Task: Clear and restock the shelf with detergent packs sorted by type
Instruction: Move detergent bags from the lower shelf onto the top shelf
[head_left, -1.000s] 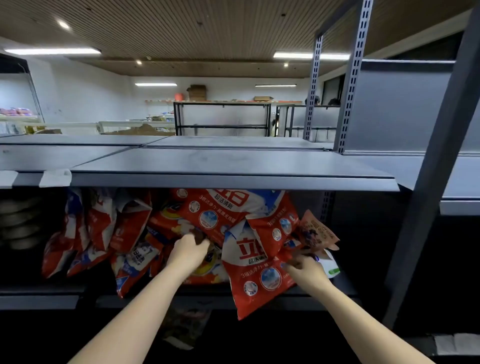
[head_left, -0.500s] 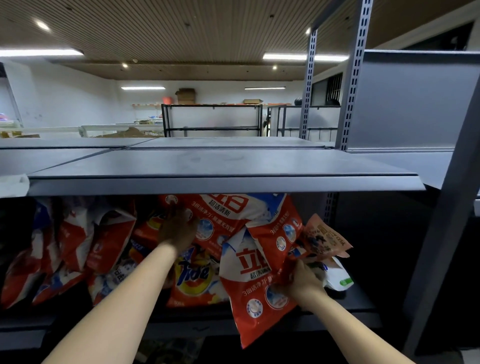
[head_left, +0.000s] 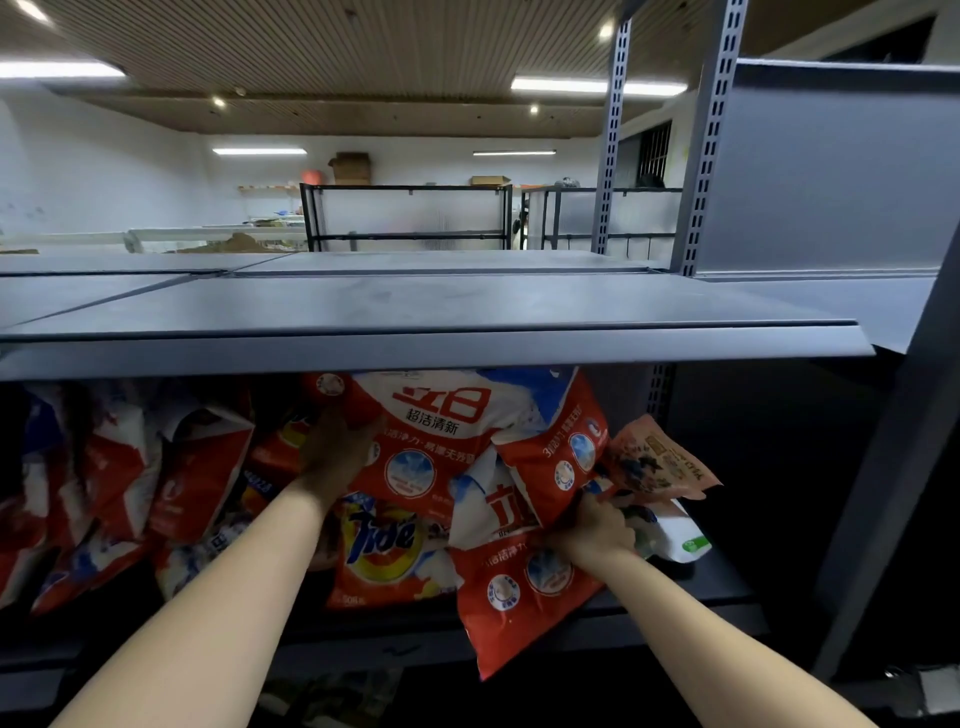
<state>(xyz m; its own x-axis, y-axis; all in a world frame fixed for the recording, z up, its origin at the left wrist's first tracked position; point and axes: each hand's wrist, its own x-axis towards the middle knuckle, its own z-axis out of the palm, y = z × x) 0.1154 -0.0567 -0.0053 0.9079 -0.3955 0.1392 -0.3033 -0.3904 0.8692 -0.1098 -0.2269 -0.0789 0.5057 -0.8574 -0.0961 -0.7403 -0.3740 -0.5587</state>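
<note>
Clearing looks barely begun: detergent packs (head_left: 156, 483) of mixed kinds crowd the lower shelf (head_left: 717, 597). Left hand (head_left: 332, 457) grips the big red pack (head_left: 441, 436) at the back; right hand (head_left: 597, 525) pinches the front red pack (head_left: 524, 592) hanging over the edge. Sorting remains.

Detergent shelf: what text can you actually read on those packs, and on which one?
"Tide": orange pack between the arms.
"立白", "超洁清新": big red-and-white pack at the top.
"立", partly covered: red pack overhanging the shelf edge.
Peach pouch, other small print: too blurred.
</note>
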